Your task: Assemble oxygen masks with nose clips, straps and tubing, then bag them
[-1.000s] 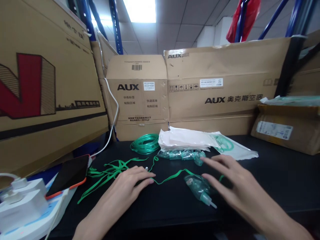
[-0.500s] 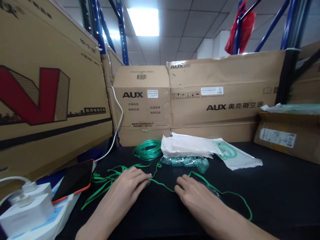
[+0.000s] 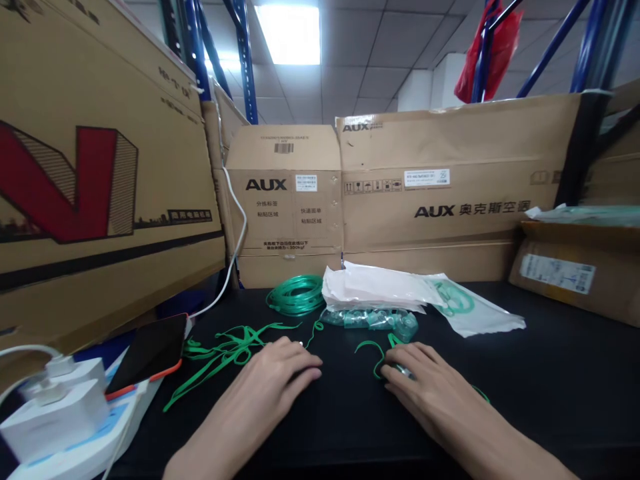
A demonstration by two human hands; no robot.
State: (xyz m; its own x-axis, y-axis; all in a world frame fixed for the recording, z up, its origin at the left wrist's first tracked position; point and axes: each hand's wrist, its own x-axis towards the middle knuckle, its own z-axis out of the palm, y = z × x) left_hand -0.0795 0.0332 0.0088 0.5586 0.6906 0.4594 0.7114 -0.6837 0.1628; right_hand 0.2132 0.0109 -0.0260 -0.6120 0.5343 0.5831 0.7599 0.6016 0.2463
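My left hand (image 3: 277, 377) rests low over the black table with its fingers stretched out together; I see nothing in them. Just beyond it lies a loose heap of flat green elastic straps (image 3: 240, 343), and a thin green cord (image 3: 316, 327) curls by its fingertips. My right hand (image 3: 425, 377) has its fingers curled on a green elastic strap (image 3: 376, 365), whose loose end bends toward the left. A small clear plastic piece (image 3: 404, 371) shows partly under those fingers; the palm hides the rest.
Behind the hands are a coil of green tubing (image 3: 295, 295), clear green plastic parts in film (image 3: 370, 320) and white packets (image 3: 380, 287). A phone (image 3: 150, 350) and a power strip with white chargers (image 3: 63, 417) lie left. Cardboard boxes (image 3: 290, 207) wall the back.
The strap that ran between both hands has come away from the left hand. The hands are farther apart, the right one having moved right, and the strap's end now curls beside it.
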